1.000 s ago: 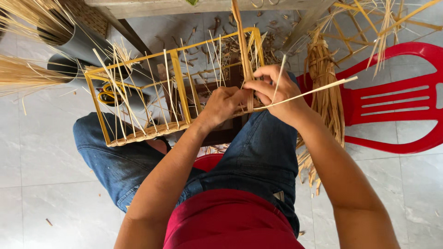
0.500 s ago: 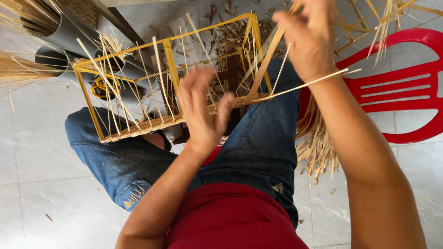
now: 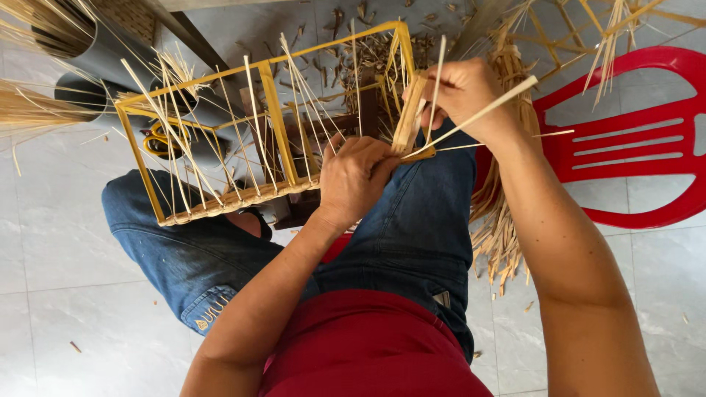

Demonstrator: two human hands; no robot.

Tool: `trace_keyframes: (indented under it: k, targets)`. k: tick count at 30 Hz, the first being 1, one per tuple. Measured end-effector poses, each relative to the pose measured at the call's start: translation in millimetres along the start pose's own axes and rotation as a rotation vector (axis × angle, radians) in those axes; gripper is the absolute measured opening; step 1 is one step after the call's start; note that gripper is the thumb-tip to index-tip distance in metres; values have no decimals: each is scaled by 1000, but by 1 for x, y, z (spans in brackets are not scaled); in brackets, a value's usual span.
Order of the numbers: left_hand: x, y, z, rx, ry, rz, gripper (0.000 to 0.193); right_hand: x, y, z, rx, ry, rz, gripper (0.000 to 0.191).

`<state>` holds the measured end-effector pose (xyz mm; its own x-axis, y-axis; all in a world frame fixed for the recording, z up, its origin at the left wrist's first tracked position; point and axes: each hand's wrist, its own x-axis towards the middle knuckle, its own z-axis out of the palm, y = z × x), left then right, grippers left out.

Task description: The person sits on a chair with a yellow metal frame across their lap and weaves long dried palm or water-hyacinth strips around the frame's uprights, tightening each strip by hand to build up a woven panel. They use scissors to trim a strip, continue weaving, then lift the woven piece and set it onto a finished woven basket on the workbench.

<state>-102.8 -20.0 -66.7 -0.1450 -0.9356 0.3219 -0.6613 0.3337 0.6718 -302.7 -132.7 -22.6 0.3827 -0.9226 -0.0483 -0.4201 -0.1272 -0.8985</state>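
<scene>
Yellow frame [image 3: 273, 117] rests on the person's lap, tilted, thin strips [image 3: 305, 95] strung across it. Left hand [image 3: 355, 180] clenched on the frame's near corner, pinching strips there. Right hand [image 3: 465, 94] grips a flat strip [image 3: 409, 125] at the frame's right post, with a thin stick [image 3: 482, 112] held between fingers. Red chair [image 3: 625, 140] just right. Grey pipes [image 3: 110, 70] upper left, on the tiled floor [image 3: 59, 242].
</scene>
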Motion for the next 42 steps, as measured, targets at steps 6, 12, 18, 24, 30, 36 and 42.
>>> trace_keyframes:
  k: [6,12,18,24,30,36,42]
  targets:
    - [3,0,-1,61,-104,-19,8,-2,15,3,92,13,2,19]
    - [5,8,1,203,-50,38,23,2,14,5,167,-10,99,22]
    - [4,4,15,319,25,55,20,7,14,9,80,-1,135,22]
    - [2,-3,20,298,-38,24,23,8,14,12,-31,-31,173,22]
    - [1,-9,11,206,-88,53,26,6,18,19,36,-56,251,20]
    - [5,-15,-4,-64,-196,34,16,-4,12,23,-270,-104,119,19]
    - [6,-15,-2,-149,-148,-51,13,-62,-11,12,-303,181,-101,24]
